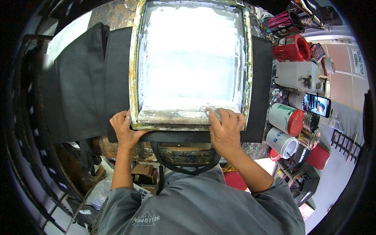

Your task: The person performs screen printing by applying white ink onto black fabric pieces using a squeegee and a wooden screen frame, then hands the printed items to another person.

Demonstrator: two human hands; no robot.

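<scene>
A screen printing frame [133, 78] with a paint-stained wooden border lies on a black fabric bag [261, 90]. White ink [192, 51] covers most of its mesh. Along the near inner edge rests a wide squeegee [172, 116], smeared with white. My left hand [124, 128] grips the frame's near left corner, thumb along the near side. At the near right, my right hand [226, 131] has its fingers curled over the squeegee's end; its palm hangs over the frame's near edge. The bag's handle [188, 171] loops off the table edge toward my body.
More black bags [80, 86] lie flat to the left. Along the right stand ink-stained tubs, including a red one [291, 47], a white container [299, 74] and a white jar [281, 142]. A phone [316, 105] with a lit screen sits among them. A dark rack [27, 117] borders the far left.
</scene>
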